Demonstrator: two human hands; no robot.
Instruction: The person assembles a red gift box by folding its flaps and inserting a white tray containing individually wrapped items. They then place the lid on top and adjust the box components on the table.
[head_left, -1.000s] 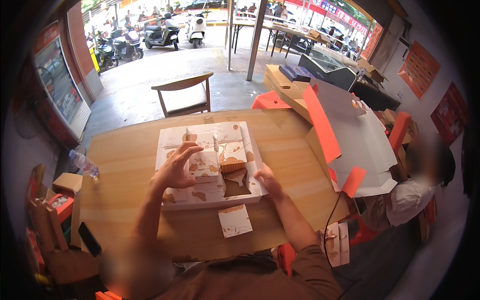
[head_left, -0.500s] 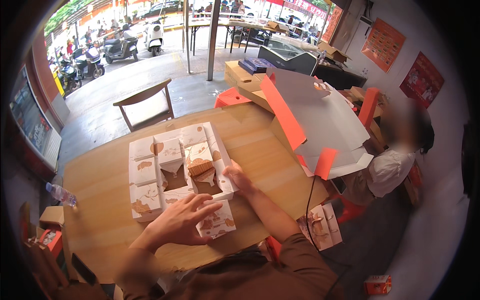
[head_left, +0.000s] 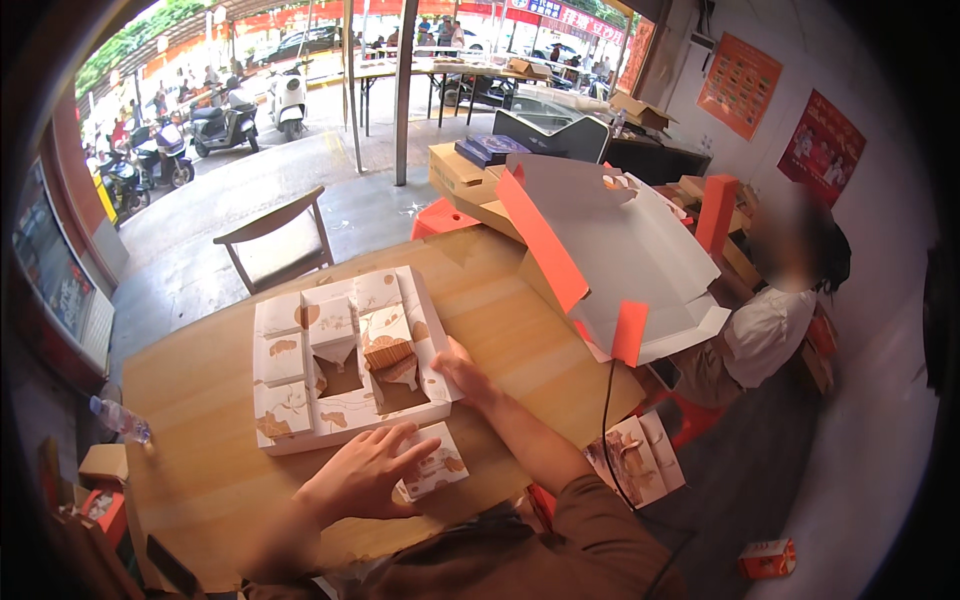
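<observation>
A large white gift box (head_left: 345, 432) with brown printed designs lies open on the wooden table. Small patterned boxes (head_left: 283, 407) sit along its left side and far edge, and gaps show in its middle and near right. One small box (head_left: 388, 335) with a brown ribbed side stands tilted above such a gap. My right hand (head_left: 466, 374) grips the gift box's right wall, its fingers partly hidden. My left hand (head_left: 365, 475) has its fingers apart beside another small box (head_left: 438, 462) lying on the table near me; whether they touch is hard to tell.
A big grey-and-red carton (head_left: 620, 270) lies open at the table's right, beside a seated person (head_left: 770, 335). A plastic bottle (head_left: 120, 418) lies at the left edge. Beyond the table stand a wooden chair (head_left: 275, 240) and a red stool (head_left: 440, 218). A dark cable (head_left: 606, 430) hangs at right.
The whole view has shifted a little, with the far objects now lower and further left. Both hands keep nearly the same places and poses by the boxes.
</observation>
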